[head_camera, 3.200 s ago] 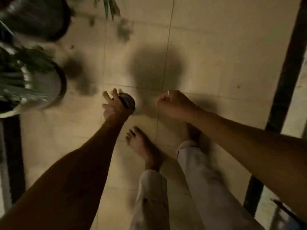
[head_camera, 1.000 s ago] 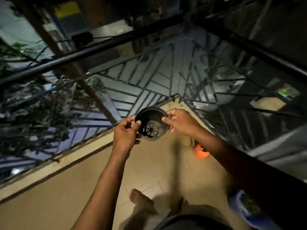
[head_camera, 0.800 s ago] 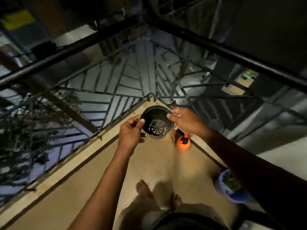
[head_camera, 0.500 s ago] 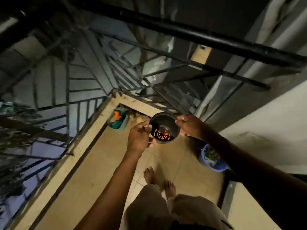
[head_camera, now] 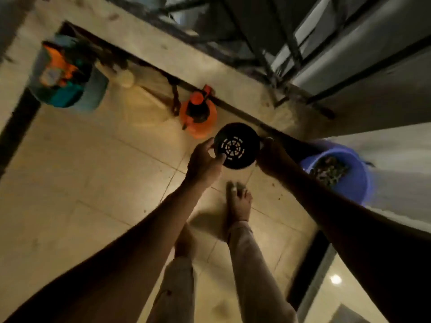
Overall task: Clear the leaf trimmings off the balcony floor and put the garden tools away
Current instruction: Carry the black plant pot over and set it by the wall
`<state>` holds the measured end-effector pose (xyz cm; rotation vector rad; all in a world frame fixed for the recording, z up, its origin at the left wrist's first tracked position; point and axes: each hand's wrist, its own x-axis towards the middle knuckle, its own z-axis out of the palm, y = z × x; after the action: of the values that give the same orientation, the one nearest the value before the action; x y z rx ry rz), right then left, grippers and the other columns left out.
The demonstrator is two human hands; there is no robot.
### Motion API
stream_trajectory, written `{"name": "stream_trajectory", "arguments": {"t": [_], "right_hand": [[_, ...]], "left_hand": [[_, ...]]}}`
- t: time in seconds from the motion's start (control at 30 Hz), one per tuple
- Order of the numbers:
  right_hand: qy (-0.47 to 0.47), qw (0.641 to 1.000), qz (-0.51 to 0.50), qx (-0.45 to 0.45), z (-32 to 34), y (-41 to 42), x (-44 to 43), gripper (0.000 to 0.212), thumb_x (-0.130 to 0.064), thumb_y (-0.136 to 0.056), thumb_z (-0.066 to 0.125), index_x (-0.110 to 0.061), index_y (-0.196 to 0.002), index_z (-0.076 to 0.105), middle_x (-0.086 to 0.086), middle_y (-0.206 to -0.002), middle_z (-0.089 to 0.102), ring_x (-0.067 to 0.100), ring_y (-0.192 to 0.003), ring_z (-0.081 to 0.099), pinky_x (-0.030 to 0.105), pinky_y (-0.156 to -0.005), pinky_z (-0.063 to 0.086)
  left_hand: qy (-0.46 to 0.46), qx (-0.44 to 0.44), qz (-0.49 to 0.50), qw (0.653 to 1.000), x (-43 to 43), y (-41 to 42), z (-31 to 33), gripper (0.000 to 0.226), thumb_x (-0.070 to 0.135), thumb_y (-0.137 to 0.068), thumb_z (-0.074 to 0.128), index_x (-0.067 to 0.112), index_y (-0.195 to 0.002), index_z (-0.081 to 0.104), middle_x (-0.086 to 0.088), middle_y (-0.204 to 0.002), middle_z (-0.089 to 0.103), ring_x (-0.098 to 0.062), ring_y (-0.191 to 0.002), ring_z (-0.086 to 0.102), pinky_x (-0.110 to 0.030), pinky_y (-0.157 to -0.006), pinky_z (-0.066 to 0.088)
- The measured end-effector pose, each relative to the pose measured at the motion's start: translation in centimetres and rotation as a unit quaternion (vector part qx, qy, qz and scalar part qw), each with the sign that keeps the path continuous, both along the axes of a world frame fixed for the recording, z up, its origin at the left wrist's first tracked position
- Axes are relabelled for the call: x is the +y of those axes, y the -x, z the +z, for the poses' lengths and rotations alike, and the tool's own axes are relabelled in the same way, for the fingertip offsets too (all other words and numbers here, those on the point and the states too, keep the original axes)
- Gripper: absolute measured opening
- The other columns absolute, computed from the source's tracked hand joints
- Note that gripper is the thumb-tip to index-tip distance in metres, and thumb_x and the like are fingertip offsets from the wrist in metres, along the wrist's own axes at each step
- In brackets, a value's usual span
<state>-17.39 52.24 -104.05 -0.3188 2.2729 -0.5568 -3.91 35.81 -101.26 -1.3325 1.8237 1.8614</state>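
Since turning off the railing [head_camera: 268, 54], I note left hand [head_camera: 205, 159], right hand [head_camera: 270, 157] grip black pot [head_camera: 236, 145]; blue bucket [head_camera: 349, 190] near, stowing likely.

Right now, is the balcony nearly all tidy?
Nearly. Done: trimmings lie in the blue bucket. In hand: the left hand and right hand hold an empty black pot. Left: a few crumbs on the floor, and the orange sprayer by the ledge to put away.

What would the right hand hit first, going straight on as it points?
The round black plastic pot the right hand grips; beyond it, perhaps the orange plastic sprayer, though that stands lower.
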Motion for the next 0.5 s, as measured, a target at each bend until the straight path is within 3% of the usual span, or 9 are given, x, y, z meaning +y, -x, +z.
{"name": "stream_trajectory", "arguments": {"t": [0.03, 0.07, 0.1, 0.13, 0.2, 0.27, 0.4, 0.47, 0.5], "right_hand": [[0.038, 0.999, -0.017, -0.013, -2.5, -2.2, 0.1, 0.016, -0.024, -0.105, 0.049, -0.023, -0.114, 0.062, -0.008, -0.089, 0.059, -0.001, -0.078, 0.054, 0.01, -0.074, 0.039], [0.0, 0.998, 0.022, 0.057, -8.2, -4.7, 2.2, 0.016, -0.041, -0.105, 0.048, -0.036, -0.116, 0.059, -0.01, -0.099, 0.059, 0.002, -0.09, 0.059, 0.005, -0.08, 0.034], [-0.083, 0.988, 0.066, 0.112, -11.7, -7.1, 4.0, 0.033, -0.061, -0.101, 0.041, -0.044, -0.125, 0.056, -0.011, -0.115, 0.059, 0.009, -0.109, 0.059, 0.006, -0.091, 0.028], [-0.101, 0.985, 0.081, 0.11, -16.1, -10.0, 6.7, 0.048, -0.073, -0.097, 0.035, -0.048, -0.134, 0.051, -0.015, -0.128, 0.054, 0.013, -0.122, 0.053, 0.013, -0.1, 0.025], [-0.073, 0.993, 0.069, 0.055, -22.4, -15.9, 9.4, 0.049, -0.065, -0.101, 0.034, -0.04, -0.14, 0.048, -0.012, -0.137, 0.051, 0.017, -0.126, 0.047, 0.027, -0.106, 0.031], [-0.111, 0.975, 0.139, 0.137, -21.9, -16.3, 8.7, 0.046, -0.05, -0.103, 0.038, -0.027, -0.141, 0.049, 0.001, -0.137, 0.055, 0.026, -0.122, 0.051, 0.04, -0.103, 0.041], [-0.106, 0.963, 0.104, 0.226, -24.5, -14.3, 8.6, 0.036, -0.039, -0.099, 0.045, -0.018, -0.127, 0.055, 0.005, -0.106, 0.066, 0.03, -0.091, 0.063, 0.04, -0.074, 0.052], [-0.072, 0.984, 0.037, 0.162, -24.4, -13.2, 9.9, 0.037, -0.036, -0.099, 0.047, -0.015, -0.128, 0.058, 0.006, -0.1, 0.065, 0.03, -0.084, 0.063, 0.038, -0.068, 0.051], [-0.028, 0.997, 0.01, 0.067, -23.7, -13.0, 10.2, 0.038, -0.035, -0.099, 0.049, -0.014, -0.129, 0.058, 0.006, -0.099, 0.064, 0.03, -0.083, 0.063, 0.038, -0.066, 0.05]], "left_hand": [[0.001, 0.001, -0.01, 1.0, -0.3, 1.1, -1.8, 0.078, 0.054, -0.071, 0.068, 0.031, -0.143, 0.053, 0.002, -0.142, 0.057, -0.027, -0.123, 0.063, -0.054, -0.096, 0.057], [-0.001, 0.003, -0.014, 1.0, -0.3, 2.2, -4.3, 0.08, 0.052, -0.071, 0.068, 0.029, -0.146, 0.051, 0.001, -0.144, 0.056, -0.027, -0.125, 0.062, -0.054, -0.098, 0.056], [-0.002, 0.007, -0.023, 1.0, -0.4, 3.0, -6.1, 0.083, 0.051, -0.07, 0.069, 0.028, -0.147, 0.049, -0.001, -0.145, 0.056, -0.029, -0.126, 0.061, -0.055, -0.099, 0.055], [0.009, 0.015, -0.028, 0.999, -0.5, 3.9, -7.3, 0.085, 0.049, -0.07, 0.069, 0.026, -0.149, 0.048, -0.003, -0.146, 0.056, -0.031, -0.126, 0.061, -0.056, -0.101, 0.054], [0.006, 0.005, -0.043, 0.999, -0.2, 5.0, -10.6, 0.084, 0.039, -0.076, 0.07, 0.023, -0.153, 0.042, -0.004, -0.149, 0.051, -0.029, -0.129, 0.058, -0.054, -0.104, 0.052], [0.01, 0.006, -0.061, 0.998, 0.0, 5.8, -13.2, 0.083, 0.033, -0.082, 0.071, 0.025, -0.157, 0.035, -0.002, -0.155, 0.045, -0.026, -0.134, 0.054, -0.051, -0.107, 0.051], [-0.002, -0.013, -0.08, 0.997, 0.9, 6.7, -15.7, 0.089, 0.028, -0.089, 0.072, 0.022, -0.162, 0.022, -0.006, -0.163, 0.034, -0.025, -0.144, 0.044, -0.044, -0.117, 0.042], [0.013, -0.031, -0.086, 0.996, 1.2, 6.9, -16.1, 0.086, 0.024, -0.094, 0.071, 0.019, -0.163, 0.02, -0.006, -0.164, 0.032, -0.022, -0.148, 0.037, -0.03, -0.118, 0.034], [0.018, -0.035, -0.088, 0.995, 1.2, 6.8, -16.1, 0.085, 0.025, -0.094, 0.071, 0.019, -0.163, 0.022, -0.006, -0.164, 0.034, -0.021, -0.148, 0.036, -0.026, -0.116, 0.034]]}}
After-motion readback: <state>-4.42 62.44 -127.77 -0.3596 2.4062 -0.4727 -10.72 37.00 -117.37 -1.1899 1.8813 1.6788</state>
